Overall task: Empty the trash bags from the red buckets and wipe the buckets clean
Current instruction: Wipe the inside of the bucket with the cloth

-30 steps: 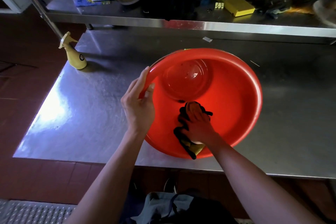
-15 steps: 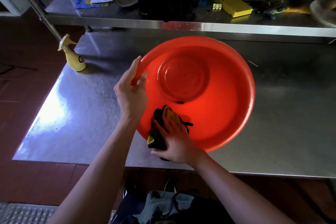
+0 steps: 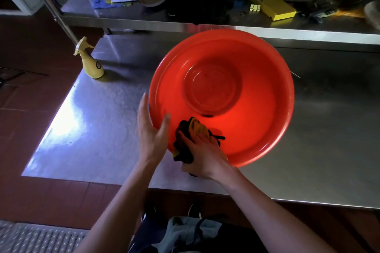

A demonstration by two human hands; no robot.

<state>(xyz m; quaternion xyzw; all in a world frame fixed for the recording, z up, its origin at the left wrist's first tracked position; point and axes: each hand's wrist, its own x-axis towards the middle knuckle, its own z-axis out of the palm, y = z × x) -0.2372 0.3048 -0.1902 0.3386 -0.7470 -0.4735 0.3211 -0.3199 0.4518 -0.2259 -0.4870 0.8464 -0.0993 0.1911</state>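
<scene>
A wide red bucket [image 3: 257, 109], shaped like a shallow basin, stands tilted toward me on the steel table [image 3: 98, 129]. Its inside holds no bag. My left hand [image 3: 151, 131] holds the near-left rim, thumb inside and fingers straight along the outer wall. My right hand [image 3: 202, 156] presses a black and yellow cloth [image 3: 192, 129] against the inner wall at the near-left rim, fingers curled over the cloth.
A yellow spray bottle [image 3: 91, 61] stands at the table's far-left corner. Behind the bucket a steel shelf [image 3: 205, 25] carries papers, dark cloth, a yellow box [image 3: 271, 2] and dark utensils. Red floor tiles lie to the left, the table's front edge runs just below my wrists.
The bucket has tilted up toward me. My left hand slid down the rim toward the near side. My right hand moved the cloth left along the inner wall to the near-left rim.
</scene>
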